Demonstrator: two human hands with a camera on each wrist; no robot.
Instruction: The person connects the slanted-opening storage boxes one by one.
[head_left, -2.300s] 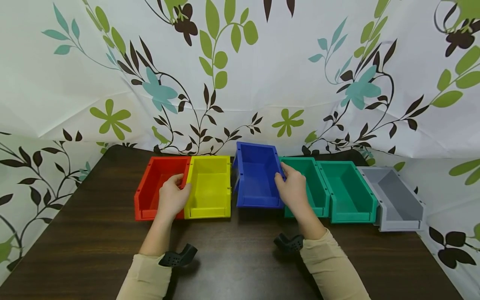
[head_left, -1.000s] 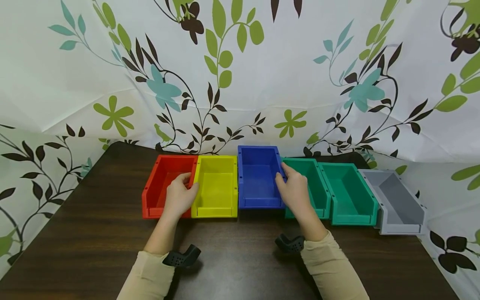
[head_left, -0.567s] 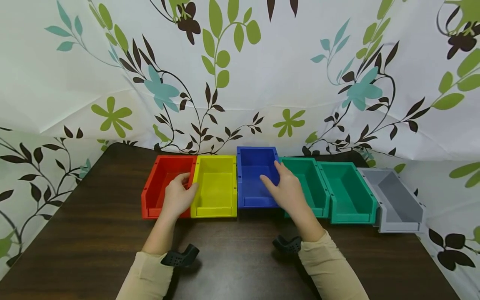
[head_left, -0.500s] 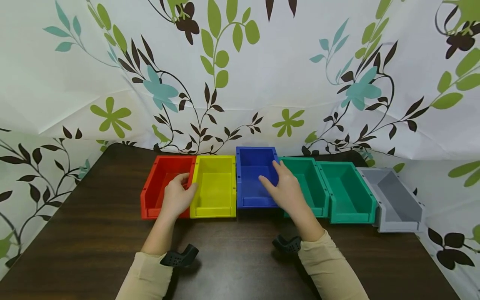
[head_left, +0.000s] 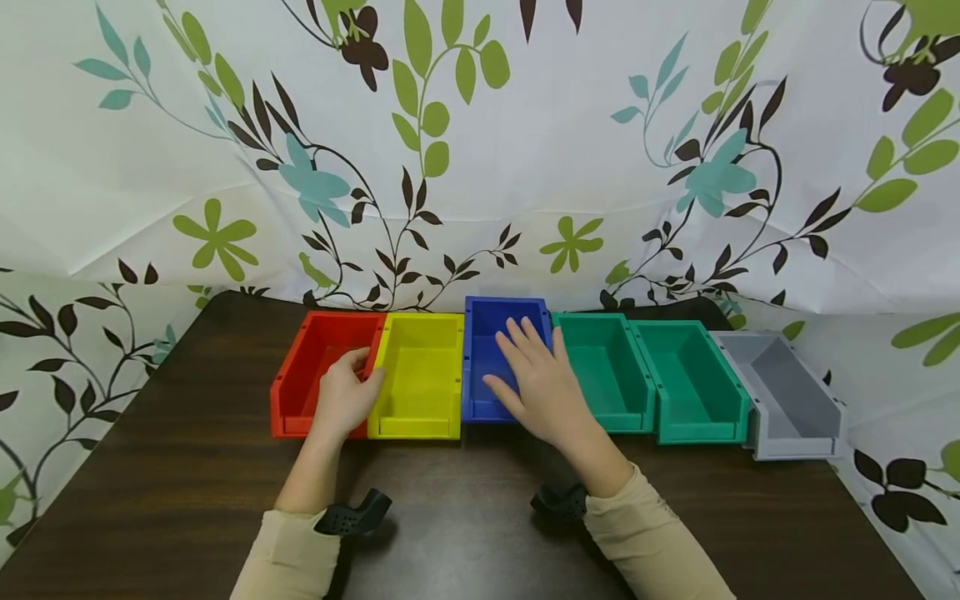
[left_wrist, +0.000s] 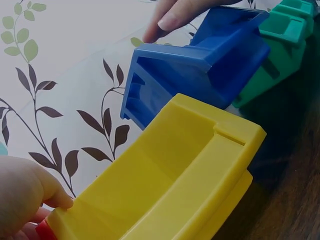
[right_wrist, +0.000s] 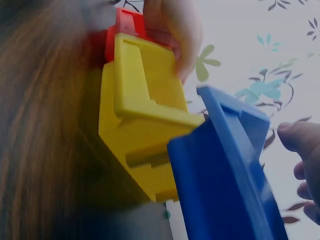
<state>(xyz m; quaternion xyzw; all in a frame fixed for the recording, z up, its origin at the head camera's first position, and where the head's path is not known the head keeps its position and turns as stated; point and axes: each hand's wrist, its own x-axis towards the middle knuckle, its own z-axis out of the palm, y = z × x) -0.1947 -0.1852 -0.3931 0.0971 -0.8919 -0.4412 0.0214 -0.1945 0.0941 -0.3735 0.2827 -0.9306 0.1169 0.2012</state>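
My left hand (head_left: 347, 398) pinches the meeting side walls of the red bin (head_left: 294, 396) and the yellow bin (head_left: 418, 375), thumb on the yellow side. Over the blue bin (head_left: 483, 396) my right hand (head_left: 547, 396) is spread, fingers apart and gripping nothing; in the head view it covers part of that bin. The blue bin stands against the yellow one's right side, its front edge set slightly farther back. From the left wrist view, right fingers (left_wrist: 175, 17) show just above the blue bin; whether they touch it I cannot tell.
Right of the blue bin stand a green bin (head_left: 603, 367), a second green bin (head_left: 686, 375) and a grey bin (head_left: 795, 392), slightly askew. All rest along the back of a dark wooden table (head_left: 450, 525). Behind hangs a leaf-patterned cloth (head_left: 495, 183).
The blue bin, tilted and apart from the yellow bin at first, now stands straight against it. My right hand has released its right wall and moved left over it. The left hand keeps its grip.
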